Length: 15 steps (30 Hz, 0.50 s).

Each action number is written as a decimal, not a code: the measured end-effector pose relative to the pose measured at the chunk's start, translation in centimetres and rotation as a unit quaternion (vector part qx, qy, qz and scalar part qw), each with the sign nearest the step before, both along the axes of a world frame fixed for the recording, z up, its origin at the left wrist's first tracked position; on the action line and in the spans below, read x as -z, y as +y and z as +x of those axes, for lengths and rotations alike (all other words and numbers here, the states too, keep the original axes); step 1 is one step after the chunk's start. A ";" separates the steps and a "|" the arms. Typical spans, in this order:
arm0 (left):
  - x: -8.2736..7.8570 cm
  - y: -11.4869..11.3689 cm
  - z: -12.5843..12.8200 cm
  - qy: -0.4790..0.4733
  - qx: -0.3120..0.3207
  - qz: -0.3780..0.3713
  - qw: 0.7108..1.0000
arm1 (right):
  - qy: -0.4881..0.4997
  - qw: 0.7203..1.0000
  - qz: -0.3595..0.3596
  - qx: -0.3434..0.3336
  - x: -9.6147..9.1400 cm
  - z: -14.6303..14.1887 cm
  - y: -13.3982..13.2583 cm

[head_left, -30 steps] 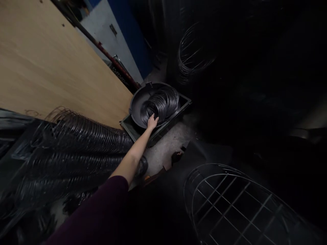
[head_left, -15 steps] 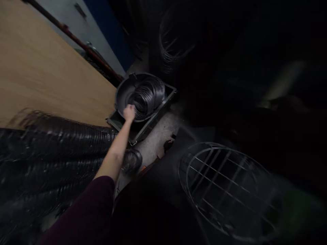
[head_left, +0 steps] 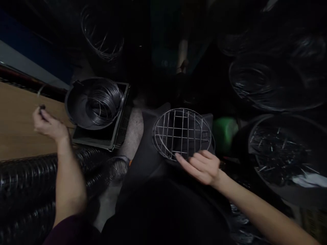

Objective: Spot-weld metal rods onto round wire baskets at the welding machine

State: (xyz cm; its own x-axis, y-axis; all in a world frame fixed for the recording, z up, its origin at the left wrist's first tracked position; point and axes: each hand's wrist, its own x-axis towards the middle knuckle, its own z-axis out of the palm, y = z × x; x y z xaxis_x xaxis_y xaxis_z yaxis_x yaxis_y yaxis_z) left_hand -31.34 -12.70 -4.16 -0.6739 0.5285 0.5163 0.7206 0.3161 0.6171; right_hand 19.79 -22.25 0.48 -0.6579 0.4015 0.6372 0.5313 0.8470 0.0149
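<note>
A round wire grate (head_left: pixel 181 137), with crossing bars inside a double rim, rests on the dark cloth over my lap. My right hand (head_left: pixel 200 166) is at its near right rim, fingers curled against it and the index finger stretched along the edge. Off to the left, my left hand (head_left: pixel 48 126) is raised and closed, with a dark bit at its fingertips. A thin wire ring (head_left: pixel 40 90), only partly visible and blurred, rises from its fingers. Right of that hand, a grey basin (head_left: pixel 76 105) holds a stack of wire rings (head_left: pixel 108 98).
The basin sits on a dark plastic crate (head_left: pixel 120 119). Long stacks of wire grates (head_left: pixel 28 173) lie at lower left, beside a wooden board (head_left: pixel 15 122). At right is a dark tub (head_left: pixel 258 170) of short metal pieces. A green object (head_left: pixel 225 131) stands behind the grate.
My left hand has come away from the basin, moving left with the wire ring. The view has swung right and my right hand now shows at the grate.
</note>
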 end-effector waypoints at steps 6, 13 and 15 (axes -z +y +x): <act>1.2 0.8 9.1 -0.275 0.183 0.059 0.942 | 0.002 0.993 -0.111 0.050 2.2 -1.5 -3.0; 4.8 3.6 27.1 -0.345 0.532 -0.192 0.749 | 0.217 0.877 -0.221 0.367 2.1 3.2 -3.1; 5.4 4.2 28.9 -0.321 0.568 -0.227 0.723 | 0.270 0.800 -0.299 0.445 3.3 4.8 -2.2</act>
State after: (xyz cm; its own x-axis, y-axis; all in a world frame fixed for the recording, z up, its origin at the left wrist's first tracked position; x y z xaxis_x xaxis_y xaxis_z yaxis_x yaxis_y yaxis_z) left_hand -2.43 -8.54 -9.52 0.3044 0.9459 -0.1120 0.2853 0.0217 0.9582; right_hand 24.63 -24.44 -2.81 0.3650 0.8964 0.2515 0.7200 -0.1004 -0.6867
